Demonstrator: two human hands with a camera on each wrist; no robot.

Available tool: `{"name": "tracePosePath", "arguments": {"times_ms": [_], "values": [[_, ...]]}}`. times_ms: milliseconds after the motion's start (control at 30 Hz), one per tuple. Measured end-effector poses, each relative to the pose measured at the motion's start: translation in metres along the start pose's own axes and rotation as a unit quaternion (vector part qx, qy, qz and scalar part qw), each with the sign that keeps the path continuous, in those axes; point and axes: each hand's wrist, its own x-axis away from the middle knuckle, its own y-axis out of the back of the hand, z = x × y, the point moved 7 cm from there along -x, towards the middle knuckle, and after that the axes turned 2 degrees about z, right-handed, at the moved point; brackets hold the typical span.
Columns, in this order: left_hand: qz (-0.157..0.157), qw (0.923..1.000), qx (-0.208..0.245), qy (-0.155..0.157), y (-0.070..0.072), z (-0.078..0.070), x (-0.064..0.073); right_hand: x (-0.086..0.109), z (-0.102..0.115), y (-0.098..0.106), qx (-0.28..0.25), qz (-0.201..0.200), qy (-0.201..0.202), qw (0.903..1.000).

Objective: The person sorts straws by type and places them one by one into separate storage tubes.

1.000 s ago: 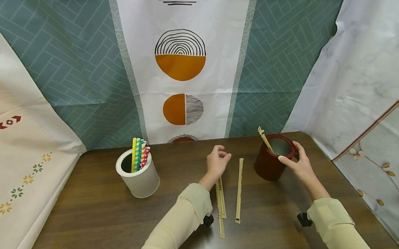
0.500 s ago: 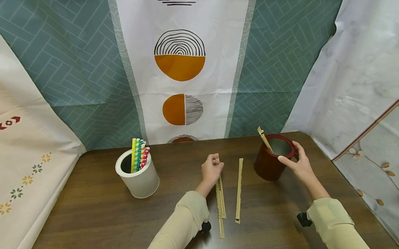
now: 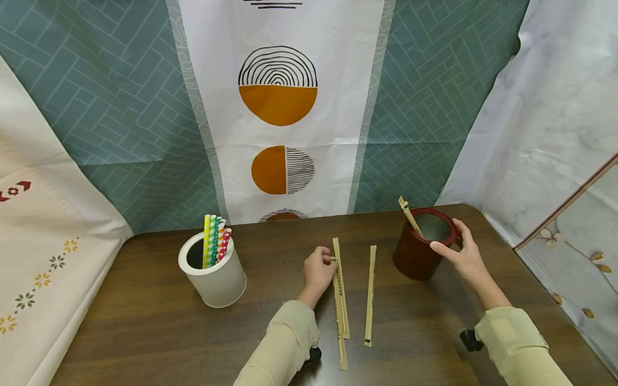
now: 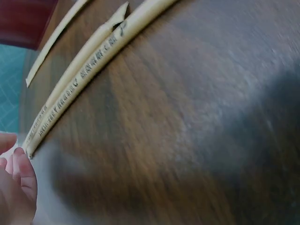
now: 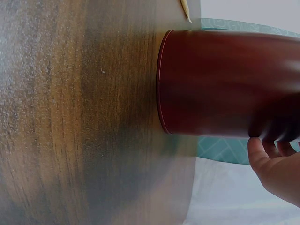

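Observation:
Two tan paper-wrapped straws [image 3: 342, 306] lie side by side on the table, partly overlapping. At the far end of the left one, my left hand [image 3: 318, 269] has its thumb and fingertips together around the tip; the left wrist view shows the fingers [image 4: 23, 171] at the straw ends [image 4: 70, 91]. A third wrapped straw [image 3: 371, 295] lies apart to the right. My right hand [image 3: 464, 257] holds the dark red canister [image 3: 418, 256] by its right side, thumb at the rim. One wrapped straw [image 3: 410, 217] leans inside that canister, which stands upright.
A white canister [image 3: 219, 284] with several colourful patterned straws [image 3: 216, 240] stands at the left of the brown wooden table [image 3: 137, 339]. A patterned cloth backdrop [image 3: 287, 182] hangs behind the table's far edge.
My left hand has moved left and slightly down, from above the pair of straws to the far end of the left one, uncovering the other's tip. My right hand stays on the red canister.

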Motion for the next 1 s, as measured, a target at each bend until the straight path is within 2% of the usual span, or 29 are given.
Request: {"name": "tracePosePath", "arguments": {"times_ms": [167, 367, 467, 733, 867, 1000], "values": [[0.005, 0.9994, -0.032, -0.015, 0.0, 0.002, 0.003, 0.0, 0.0, 0.0, -0.003, 0.001, 0.005, 1.0], [0.019, 0.998, -0.058, -0.017, -0.001, 0.005, 0.004, 0.0, 0.0, 0.0, -0.005, -0.003, 0.009, 0.9999], [0.026, 0.9974, -0.067, -0.013, -0.002, 0.005, 0.004, -0.002, -0.004, 0.001, -0.015, -0.007, 0.019, 0.9997], [0.049, 0.9932, -0.106, 0.004, -0.001, 0.002, 0.007, -0.012, -0.028, 0.004, 0.016, -0.016, 0.019, 0.9996], [0.058, 0.9902, -0.125, 0.023, -0.001, 0.001, 0.009, -0.007, -0.015, 0.002, 0.002, -0.008, 0.016, 0.9998], [0.054, 0.988, -0.142, 0.029, -0.001, 0.002, 0.009, -0.002, -0.003, 0.001, -0.007, -0.002, 0.009, 0.9999]]}}
